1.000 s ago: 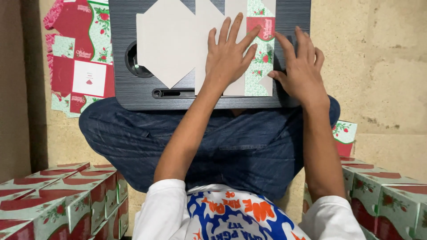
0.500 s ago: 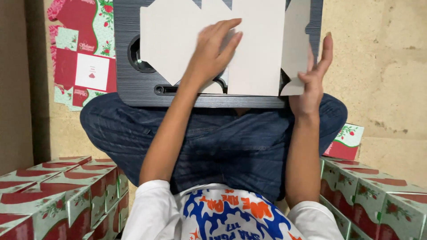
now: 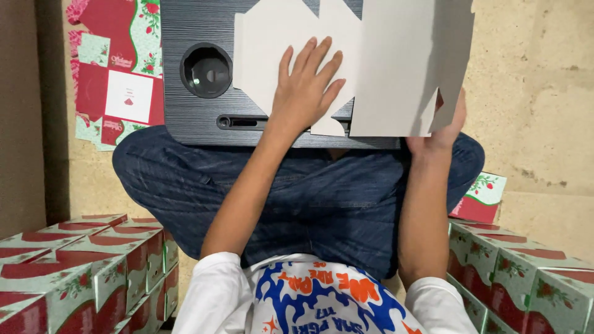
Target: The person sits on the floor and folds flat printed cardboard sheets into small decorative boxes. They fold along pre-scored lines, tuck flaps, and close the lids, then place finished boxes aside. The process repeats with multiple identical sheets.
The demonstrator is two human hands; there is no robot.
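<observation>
While the person sits cross-legged on the floor, a dark grey lap tray [image 3: 198, 117] rests across the knees at 12 o'clock. On it lies an unfolded white carton blank [image 3: 278, 37]. The left hand [image 3: 304, 86] presses flat on the blank, fingers spread and extended. The right hand [image 3: 442, 127], at 2 o'clock, grips a side panel [image 3: 402, 62] of the blank, lifting it upright. Flat printed red-and-green blanks [image 3: 117, 68] lie at 10 o'clock. Assembled red-and-green boxes [image 3: 74, 266] stand at 8 o'clock; more boxes [image 3: 526, 272] at 4 o'clock.
</observation>
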